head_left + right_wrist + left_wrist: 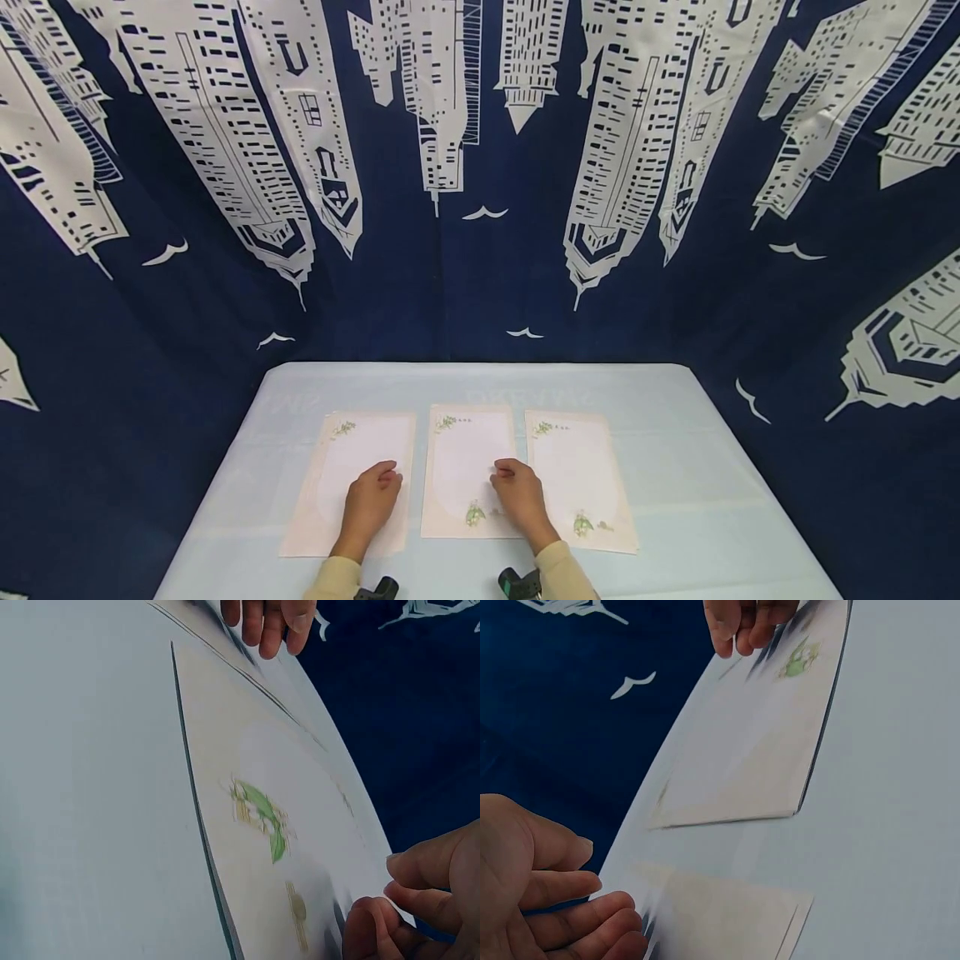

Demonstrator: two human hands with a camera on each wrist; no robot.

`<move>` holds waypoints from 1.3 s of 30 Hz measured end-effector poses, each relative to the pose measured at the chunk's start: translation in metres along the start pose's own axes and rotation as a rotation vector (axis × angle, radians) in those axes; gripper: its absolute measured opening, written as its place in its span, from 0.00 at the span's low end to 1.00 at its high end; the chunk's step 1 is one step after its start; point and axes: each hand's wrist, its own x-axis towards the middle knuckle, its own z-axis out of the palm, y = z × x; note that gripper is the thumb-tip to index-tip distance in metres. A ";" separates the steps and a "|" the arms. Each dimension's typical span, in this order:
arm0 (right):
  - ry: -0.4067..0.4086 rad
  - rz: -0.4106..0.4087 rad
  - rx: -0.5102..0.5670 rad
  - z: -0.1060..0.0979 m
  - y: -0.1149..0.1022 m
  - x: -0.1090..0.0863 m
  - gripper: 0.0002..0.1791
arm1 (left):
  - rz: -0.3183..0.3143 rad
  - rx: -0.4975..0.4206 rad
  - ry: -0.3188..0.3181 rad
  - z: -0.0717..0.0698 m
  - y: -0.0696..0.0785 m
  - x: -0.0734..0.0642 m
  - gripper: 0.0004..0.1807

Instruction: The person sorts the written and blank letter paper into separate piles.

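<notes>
Three pieces of cream-bordered writing paper with green plant prints lie side by side: a left sheet (363,446), a middle sheet (472,458) and a right sheet (576,475). Over the left one hovers my left hand (372,500), its fingers loosely bent and nothing in them; the left wrist view shows this hand (562,892) palm partly visible. My right hand (521,498) is above the right side of the middle sheet, near the gap beside the right sheet. Its thumb and fingers are relaxed and hold nothing in the right wrist view, where the middle sheet's green print (259,814) shows close by.
A pale blue-white cover spreads over the table (705,500). Behind and at both sides hangs a dark blue cloth (465,283) with white buildings and birds. Black wrist devices (519,583) sit at the beige sleeves (564,573).
</notes>
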 end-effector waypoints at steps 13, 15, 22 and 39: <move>0.059 0.068 -0.088 -0.016 0.018 -0.003 0.14 | -0.004 -0.007 -0.116 0.025 0.013 -0.003 0.21; 0.059 0.073 -0.097 -0.017 0.019 -0.004 0.14 | -0.008 0.008 -0.137 0.028 0.016 -0.004 0.22; 0.049 0.067 -0.113 -0.016 0.017 -0.007 0.15 | 0.005 0.065 -0.170 0.038 0.027 -0.008 0.24; 0.152 0.006 -0.213 -0.015 0.015 -0.019 0.14 | 0.155 0.072 0.003 0.054 0.031 -0.021 0.11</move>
